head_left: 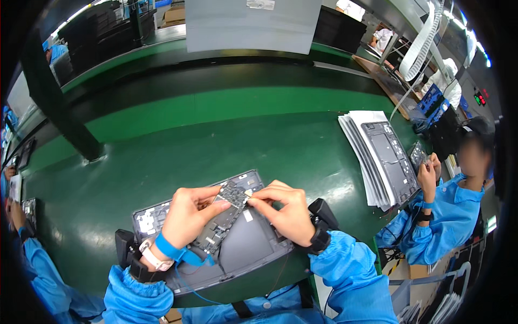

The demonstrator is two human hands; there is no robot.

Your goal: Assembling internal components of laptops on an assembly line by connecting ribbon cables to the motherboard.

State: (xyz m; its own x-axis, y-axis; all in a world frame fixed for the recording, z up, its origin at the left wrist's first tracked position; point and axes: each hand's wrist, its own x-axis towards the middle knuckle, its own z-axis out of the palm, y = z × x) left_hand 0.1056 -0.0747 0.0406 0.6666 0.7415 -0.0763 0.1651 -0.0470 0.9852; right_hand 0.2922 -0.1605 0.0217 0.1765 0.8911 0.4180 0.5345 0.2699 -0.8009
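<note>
Board (218,224) is being pinched over a casing (256,243) by left hand (188,216); right hand (286,210), fingertips nearly together, is being held at the board's edge, grip unclear.

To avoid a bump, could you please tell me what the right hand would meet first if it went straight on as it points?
The right hand would likely meet the dark circuit board first; it seems to be at the board's upper end, though depth is hard to judge.

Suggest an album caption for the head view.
Left hand holds a circuit board, right hand at its edge, over a gray casing.
</note>
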